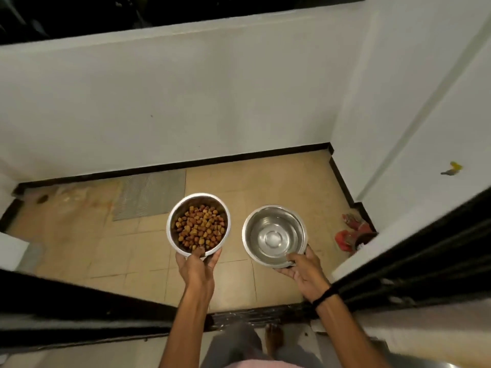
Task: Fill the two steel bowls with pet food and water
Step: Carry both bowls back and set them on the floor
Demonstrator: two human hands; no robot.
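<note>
A view looking down from a person's head into a small white-walled alcove; a plain white wall [186,102] fills the upper half of the picture, meeting a second white wall at a corner on the right; a black skirting strip runs along the foot of both.

Below the walls lies a beige tiled floor [79,235]; a grey ribbed mat [151,195] rests on it at the back, against the skirting; a dark threshold [252,313] crosses the floor close to the person, whose bare foot [274,338] shows just behind it; a pair of red sandals [350,229] sits in the far right corner.

Two forearms reach forward from the bottom edge, each carrying a steel bowl above the floor; the bowls are side by side, a gap between them.

The left bowl [172,235] is about half full of brown and tan kibble [200,225]; the left hand [198,269] cups it from beneath at the near edge, thumb hooked over the rim and touching the food, fingers curled around the underside.

The right bowl [275,232] shows a shiny bottom with clear water in it, though the level is hard to judge; the right hand [305,269] grips its near rim, thumb inside the lip and fingers spread below; a black band [325,296] circles that wrist.
</note>
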